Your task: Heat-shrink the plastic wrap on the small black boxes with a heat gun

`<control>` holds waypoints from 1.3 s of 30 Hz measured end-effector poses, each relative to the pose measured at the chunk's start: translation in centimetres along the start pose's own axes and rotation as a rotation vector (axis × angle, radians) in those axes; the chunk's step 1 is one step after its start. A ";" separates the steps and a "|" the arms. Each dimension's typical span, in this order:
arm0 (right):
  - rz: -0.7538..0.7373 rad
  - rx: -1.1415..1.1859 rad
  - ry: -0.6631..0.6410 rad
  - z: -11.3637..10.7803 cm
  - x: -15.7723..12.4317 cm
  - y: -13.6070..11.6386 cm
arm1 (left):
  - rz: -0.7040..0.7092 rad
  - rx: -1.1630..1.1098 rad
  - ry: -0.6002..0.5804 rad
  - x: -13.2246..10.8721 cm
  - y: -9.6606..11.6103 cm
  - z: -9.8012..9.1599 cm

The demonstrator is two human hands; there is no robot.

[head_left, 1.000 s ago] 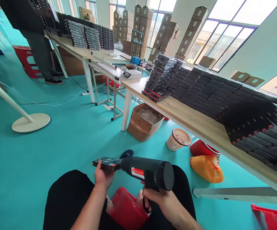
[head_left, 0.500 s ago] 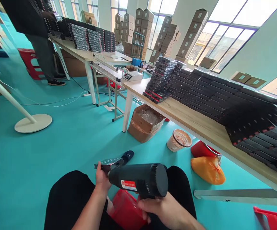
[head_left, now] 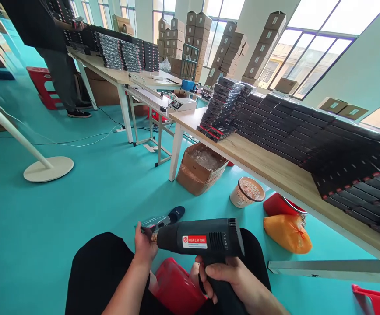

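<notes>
My right hand (head_left: pixel 229 280) is closed round the grip of a black heat gun (head_left: pixel 199 238) with a red label, its nozzle pointing left. My left hand (head_left: pixel 144 245) is closed on a slim black box (head_left: pixel 159 223) in clear film, held edge-on right at the nozzle's tip. Both hands are over my lap, above a red plastic stool (head_left: pixel 173 286) between my knees.
A long wooden table (head_left: pixel 275 170) on the right carries stacks of black boxes (head_left: pixel 308 131). Under it are an open cardboard carton (head_left: pixel 199 168), a paper tub (head_left: pixel 247 192) and an orange bag (head_left: pixel 286 232). A person (head_left: pixel 50 43) stands at a far table; a white stand base (head_left: pixel 48 168) is on the left floor.
The heat gun swung from pointing away to side-on with its nozzle to the left. The box in my left hand turned from flat to edge-on against the nozzle.
</notes>
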State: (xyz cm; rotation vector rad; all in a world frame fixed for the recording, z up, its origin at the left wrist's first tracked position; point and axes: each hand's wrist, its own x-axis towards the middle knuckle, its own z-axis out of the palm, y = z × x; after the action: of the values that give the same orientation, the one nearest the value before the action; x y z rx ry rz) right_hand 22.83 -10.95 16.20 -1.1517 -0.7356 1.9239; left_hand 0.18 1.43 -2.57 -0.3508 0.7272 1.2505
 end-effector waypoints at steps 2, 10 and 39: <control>-0.022 -0.016 0.035 0.2 0.5 0.0 | 0.061 0.000 0.021 -0.5 0.0 0.4; -0.024 0.100 0.219 -2.7 -0.6 -1.0 | 0.177 -0.050 0.094 0.1 0.4 0.5; 0.018 -0.078 0.176 -4.0 -2.0 -0.2 | 0.198 0.236 0.114 -2.2 -1.0 2.9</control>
State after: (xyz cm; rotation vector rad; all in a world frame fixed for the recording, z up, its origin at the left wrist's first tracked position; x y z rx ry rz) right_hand 27.07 -12.12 15.55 -1.3599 -0.7114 1.7949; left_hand 1.68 1.25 0.88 -0.1593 1.0166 1.3208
